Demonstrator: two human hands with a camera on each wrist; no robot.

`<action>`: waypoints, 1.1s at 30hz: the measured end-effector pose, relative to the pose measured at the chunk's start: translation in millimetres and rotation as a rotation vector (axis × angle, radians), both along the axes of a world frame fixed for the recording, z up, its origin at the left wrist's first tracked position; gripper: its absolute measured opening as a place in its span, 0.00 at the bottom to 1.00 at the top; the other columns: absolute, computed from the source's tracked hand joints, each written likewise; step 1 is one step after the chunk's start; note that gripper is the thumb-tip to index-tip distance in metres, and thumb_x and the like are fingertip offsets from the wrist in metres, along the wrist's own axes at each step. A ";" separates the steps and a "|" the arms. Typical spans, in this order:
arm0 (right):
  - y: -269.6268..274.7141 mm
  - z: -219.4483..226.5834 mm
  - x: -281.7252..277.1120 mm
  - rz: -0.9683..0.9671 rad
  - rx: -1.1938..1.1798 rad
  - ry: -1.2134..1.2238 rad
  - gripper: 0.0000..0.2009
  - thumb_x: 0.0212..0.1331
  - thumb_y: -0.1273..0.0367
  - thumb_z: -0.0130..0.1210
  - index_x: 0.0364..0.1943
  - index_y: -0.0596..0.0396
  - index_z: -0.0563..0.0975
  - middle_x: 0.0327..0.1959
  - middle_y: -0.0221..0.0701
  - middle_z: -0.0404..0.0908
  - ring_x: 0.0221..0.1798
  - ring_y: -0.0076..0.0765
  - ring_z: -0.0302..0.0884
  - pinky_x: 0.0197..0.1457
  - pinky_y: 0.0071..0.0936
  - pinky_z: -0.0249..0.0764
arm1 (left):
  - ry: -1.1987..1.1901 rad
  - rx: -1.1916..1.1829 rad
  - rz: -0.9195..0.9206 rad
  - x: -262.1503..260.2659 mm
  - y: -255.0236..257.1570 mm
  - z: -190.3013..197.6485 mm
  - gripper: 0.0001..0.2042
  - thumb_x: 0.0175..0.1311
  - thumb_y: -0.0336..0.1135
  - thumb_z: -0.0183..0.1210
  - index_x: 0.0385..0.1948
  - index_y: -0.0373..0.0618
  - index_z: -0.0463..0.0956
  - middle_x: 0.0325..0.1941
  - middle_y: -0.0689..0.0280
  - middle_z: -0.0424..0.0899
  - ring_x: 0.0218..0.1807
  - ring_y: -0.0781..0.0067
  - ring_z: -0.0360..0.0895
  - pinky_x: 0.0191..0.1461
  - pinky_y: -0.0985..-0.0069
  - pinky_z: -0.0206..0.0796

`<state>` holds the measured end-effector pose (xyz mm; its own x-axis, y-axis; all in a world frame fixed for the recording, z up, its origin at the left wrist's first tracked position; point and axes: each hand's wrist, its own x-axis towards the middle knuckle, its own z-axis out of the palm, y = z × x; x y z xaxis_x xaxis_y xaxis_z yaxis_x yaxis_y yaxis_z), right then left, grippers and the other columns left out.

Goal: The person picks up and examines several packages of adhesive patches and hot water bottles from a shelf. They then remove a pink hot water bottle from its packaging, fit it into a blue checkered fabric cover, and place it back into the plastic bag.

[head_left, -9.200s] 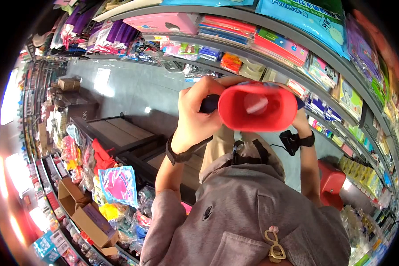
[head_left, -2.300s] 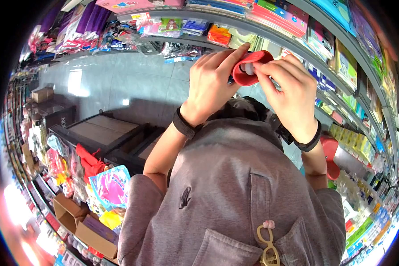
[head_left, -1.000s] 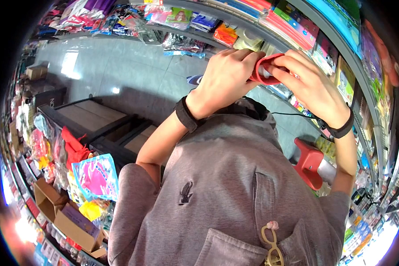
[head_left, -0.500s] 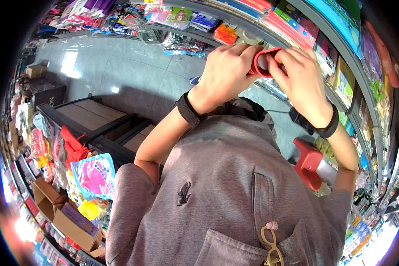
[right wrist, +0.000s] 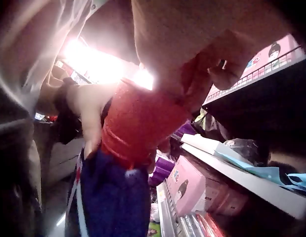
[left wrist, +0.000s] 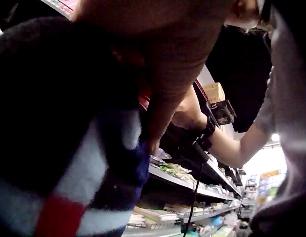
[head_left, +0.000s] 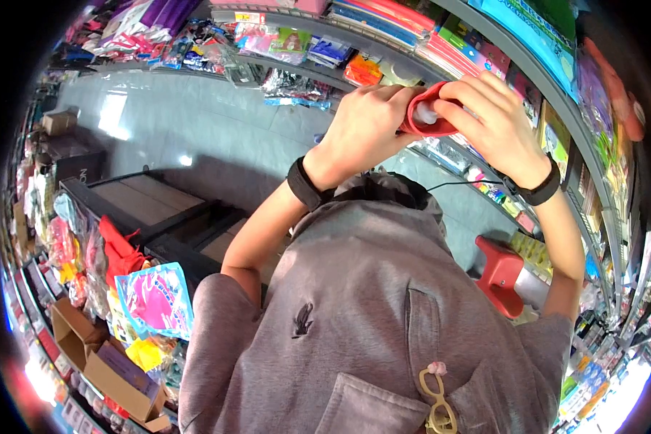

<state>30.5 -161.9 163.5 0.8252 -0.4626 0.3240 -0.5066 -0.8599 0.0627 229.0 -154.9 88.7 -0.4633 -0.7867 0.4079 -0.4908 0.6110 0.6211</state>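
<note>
Both hands hold a hot water bottle, raised in front of the body. Its red rubber mouth (head_left: pixel 435 132) tips up toward the head camera, with a whitish stopper (head_left: pixel 424 113) inside. The left hand (head_left: pixel 365 129) grips the left side of the red neck (right wrist: pixel 138 123). On the other side, the right hand (head_left: pixel 493 129) pinches the rim, thumb and forefinger reaching in by the stopper. Below the neck hangs a soft fabric cover (left wrist: pixel 71 182), dark with pale blue and red checks; the hands hide it in the head view.
Shelves of packaged goods (head_left: pixel 412 32) curve close ahead and to the right. A red stool (head_left: pixel 500 275) stands low at the right. On the left are black-framed boards (head_left: pixel 141 206), a carton (head_left: pixel 123 372) and bagged items (head_left: pixel 155 298). A cable (head_left: pixel 466 182) runs from the right wrist.
Earlier the wide red mouth faced the head camera squarely, the right hand mostly behind it. Since then the right fingers have come to the rim and keep shifting there; the left hand stays on the neck.
</note>
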 end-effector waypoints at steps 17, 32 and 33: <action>9.2 14.3 16.1 -0.209 0.452 -0.283 0.10 0.52 0.69 0.58 0.39 0.52 0.76 0.32 0.33 0.74 0.35 0.40 0.75 0.36 0.32 0.72 | 0.025 -0.219 0.115 5.9 -5.1 2.2 0.18 0.44 0.33 0.65 0.40 0.40 0.77 0.30 0.60 0.81 0.33 0.59 0.79 0.40 0.66 0.70; 8.0 10.8 16.1 -0.123 0.206 -0.112 0.05 0.48 0.73 0.56 0.30 0.57 0.74 0.30 0.34 0.75 0.34 0.40 0.76 0.35 0.34 0.72 | 0.001 -0.228 0.121 -0.7 -0.2 14.8 0.18 0.44 0.36 0.67 0.38 0.41 0.77 0.29 0.60 0.81 0.32 0.58 0.79 0.37 0.67 0.71; 11.0 5.3 20.3 -0.202 0.285 -0.219 0.05 0.50 0.73 0.56 0.31 0.57 0.73 0.28 0.36 0.75 0.32 0.42 0.76 0.34 0.36 0.72 | -0.011 -0.246 0.139 -2.0 -3.4 12.7 0.18 0.44 0.37 0.68 0.38 0.42 0.77 0.29 0.60 0.81 0.32 0.57 0.79 0.37 0.66 0.71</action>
<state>50.8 -150.9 168.8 0.6347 -0.7047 0.3171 -0.6418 -0.7092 -0.2918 227.1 -158.3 101.4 -0.3631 -0.7210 0.5902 -0.5861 0.6691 0.4568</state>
